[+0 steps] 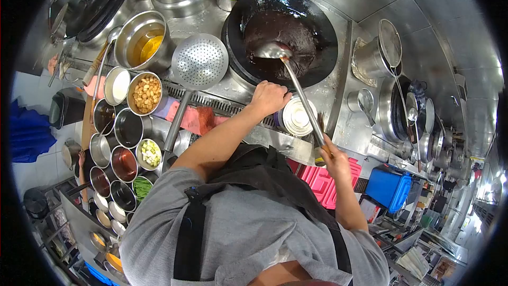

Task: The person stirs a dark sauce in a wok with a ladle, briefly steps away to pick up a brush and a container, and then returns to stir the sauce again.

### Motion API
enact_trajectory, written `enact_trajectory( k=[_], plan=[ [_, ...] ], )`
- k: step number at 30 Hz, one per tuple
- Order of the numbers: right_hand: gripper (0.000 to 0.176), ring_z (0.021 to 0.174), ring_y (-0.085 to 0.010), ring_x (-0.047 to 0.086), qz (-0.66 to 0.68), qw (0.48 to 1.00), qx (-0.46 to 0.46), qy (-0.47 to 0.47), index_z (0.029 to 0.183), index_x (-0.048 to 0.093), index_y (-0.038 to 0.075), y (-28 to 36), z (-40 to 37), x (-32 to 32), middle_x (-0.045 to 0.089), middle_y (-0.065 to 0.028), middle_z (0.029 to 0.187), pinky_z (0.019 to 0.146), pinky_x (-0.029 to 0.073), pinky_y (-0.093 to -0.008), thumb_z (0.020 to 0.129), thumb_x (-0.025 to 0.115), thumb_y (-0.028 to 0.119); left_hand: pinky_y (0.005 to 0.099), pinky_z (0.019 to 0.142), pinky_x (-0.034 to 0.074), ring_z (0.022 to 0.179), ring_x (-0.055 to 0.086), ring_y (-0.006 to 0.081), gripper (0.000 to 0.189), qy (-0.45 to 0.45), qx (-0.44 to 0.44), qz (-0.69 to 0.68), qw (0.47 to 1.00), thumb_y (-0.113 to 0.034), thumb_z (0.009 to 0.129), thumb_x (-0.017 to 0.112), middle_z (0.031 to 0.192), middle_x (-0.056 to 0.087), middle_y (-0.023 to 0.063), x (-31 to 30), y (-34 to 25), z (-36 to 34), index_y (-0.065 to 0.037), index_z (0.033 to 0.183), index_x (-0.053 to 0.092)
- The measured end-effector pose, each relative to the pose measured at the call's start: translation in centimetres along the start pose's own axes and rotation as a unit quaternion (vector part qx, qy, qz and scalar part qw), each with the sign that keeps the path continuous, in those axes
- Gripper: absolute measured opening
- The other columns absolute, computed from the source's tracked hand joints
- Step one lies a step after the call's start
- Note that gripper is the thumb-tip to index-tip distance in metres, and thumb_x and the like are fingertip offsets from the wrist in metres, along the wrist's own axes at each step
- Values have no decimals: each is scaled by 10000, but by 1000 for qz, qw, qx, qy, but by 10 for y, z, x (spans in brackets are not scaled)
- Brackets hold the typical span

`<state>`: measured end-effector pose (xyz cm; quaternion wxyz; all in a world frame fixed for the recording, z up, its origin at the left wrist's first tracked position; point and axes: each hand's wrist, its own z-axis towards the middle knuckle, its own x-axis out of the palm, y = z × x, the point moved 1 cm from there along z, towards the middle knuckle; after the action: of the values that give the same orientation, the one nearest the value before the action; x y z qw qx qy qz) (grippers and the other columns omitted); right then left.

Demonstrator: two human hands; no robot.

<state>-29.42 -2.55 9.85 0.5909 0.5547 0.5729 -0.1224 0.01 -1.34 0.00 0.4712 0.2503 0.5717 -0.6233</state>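
A black wok [326, 55] sits on the stove, holding a thick dark brown sauce [312, 39]. My right hand [337, 160] is wrapped round the wooden end of a long ladle [304, 98]. The ladle's metal bowl rests in the sauce. At the wok's near rim, my left hand [271, 97] is closed with curled fingers, gripping the wok there; the exact spot under the fingers is hidden. Just right of that hand stands an open round tin [298, 116] with a pale top. A perforated skimmer [200, 61] lies to the left of the wok.
Left of me stand several metal pots, among them one of fried cubes [147, 94], one of chopped green vegetable [148, 154] and a larger pot of yellow oil [142, 42]. A strainer [389, 42] rests on a pot at right. Pink [328, 185] and blue [389, 188] bins are lower right.
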Motion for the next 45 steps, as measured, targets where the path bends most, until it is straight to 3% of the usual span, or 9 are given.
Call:
enact_trajectory(
  k=[3,6,10,17,23,30,39,43,45],
  plan=[
    [518,860,-400,668,11,997,-71,-29,1398,501,117,3,38,45,677,-227,911,760,514,-442,906,650,177,405,749,510,725,690,276,362,-15,5,1,1000,-383,877,597,720,699,122,-1,0,0,-74,709,684],
    [514,847,-423,657,41,997,-53,-49,1410,476,103,8,78,64,645,-258,884,762,506,-465,916,609,140,406,741,513,708,688,276,358,-20,15,4,1000,-383,873,608,710,697,121,-2,-1,-1,-75,709,685],
    [485,968,-427,636,11,995,-15,-101,1420,476,160,7,98,46,677,-234,1016,867,482,-508,947,556,231,414,724,516,680,684,282,349,-48,23,5,999,-379,865,625,692,692,123,1,0,-1,-74,705,686],
    [461,911,-316,712,9,993,75,-88,1361,561,140,-15,31,-41,710,-208,974,819,525,-385,910,635,197,407,716,512,679,683,280,342,-46,20,5,999,-370,861,627,691,691,125,-2,-2,-1,-75,701,691],
    [474,885,-218,716,3,997,75,-29,1328,600,165,-23,-17,-43,716,-198,989,795,534,-363,867,708,151,402,726,511,690,686,277,342,-27,12,3,1000,-367,864,619,697,693,131,-1,-1,0,-74,704,693],
    [498,845,-408,658,27,998,-46,-41,1371,534,114,-6,32,33,675,-226,902,767,510,-442,891,664,160,400,728,513,688,686,274,349,-28,13,1,1000,-374,863,618,688,690,121,-3,-1,0,-75,697,687],
    [472,936,-433,639,10,992,-31,-123,1396,490,104,10,101,28,679,-236,995,825,497,-497,949,570,232,408,750,512,717,687,280,348,-28,15,13,999,-377,873,622,726,697,128,-3,-2,-1,-67,727,683],
    [463,909,-367,692,21,990,-13,-142,1371,536,115,-18,70,-13,699,-220,977,838,519,-423,933,606,247,412,758,510,723,688,284,344,-31,13,1,999,-374,874,623,727,698,129,-1,0,-1,-70,725,682],
    [476,816,-196,687,39,991,62,-108,1365,563,107,-35,46,-32,728,-139,963,735,523,-340,911,656,218,416,760,509,723,688,286,350,-31,10,-1,999,-378,876,617,727,698,130,-3,-1,-1,-69,727,683]
  ],
)
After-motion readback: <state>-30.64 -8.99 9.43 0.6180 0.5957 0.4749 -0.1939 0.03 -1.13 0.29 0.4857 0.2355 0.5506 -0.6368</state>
